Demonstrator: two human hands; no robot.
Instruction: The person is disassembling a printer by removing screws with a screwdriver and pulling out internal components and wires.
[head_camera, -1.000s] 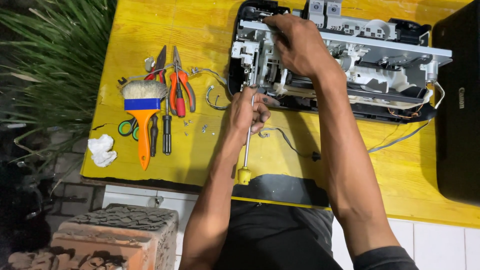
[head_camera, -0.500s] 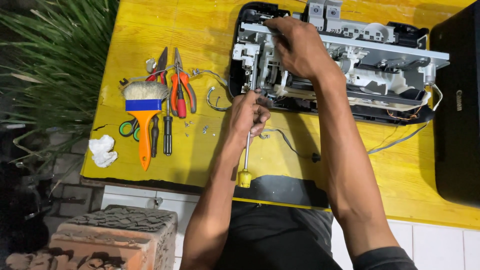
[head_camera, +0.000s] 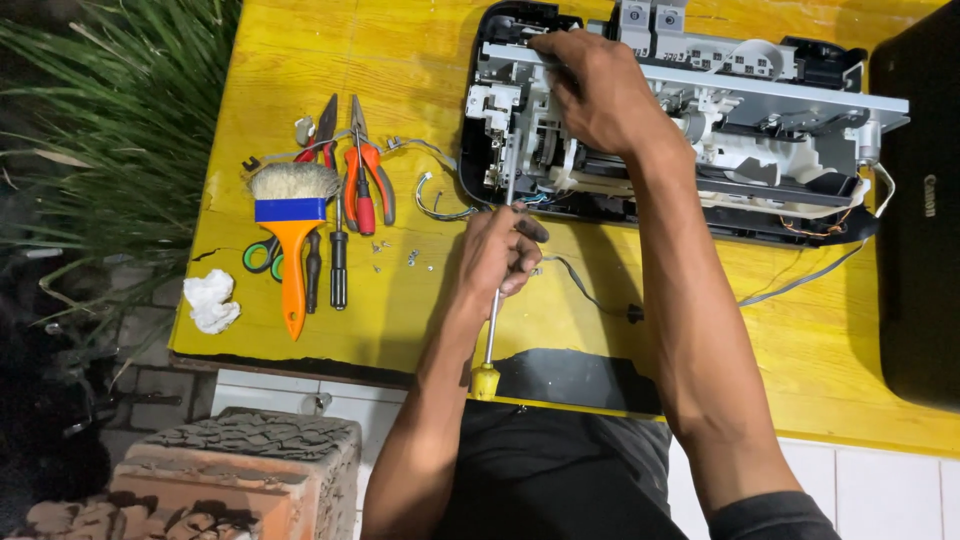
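A yellow table (head_camera: 330, 40) is carrying everything here, and at its twelve-to-two o'clock edge an opened printer chassis (head_camera: 740, 150) is lying with its cover off, its grey metal rail, white plastic parts and wiring showing, while a black casing (head_camera: 915, 220) is sitting at three o'clock. Judging by the bare frame and the small loose screws (head_camera: 395, 255) lying near centre, the stripping-down looks well along, though the rail and inner mechanism are not yet out. At nine o'clock an orange paintbrush (head_camera: 292, 250) is lying among the pliers (head_camera: 362, 175), the scissors and small drivers. The right hand (head_camera: 600, 95) is pressing down on the chassis at twelve o'clock, fingers curled over the rail. The left hand (head_camera: 497, 255), near centre, is closing tightly around the shaft of a yellow-handled screwdriver (head_camera: 487, 372), whose tip is reaching up into the chassis' left end.
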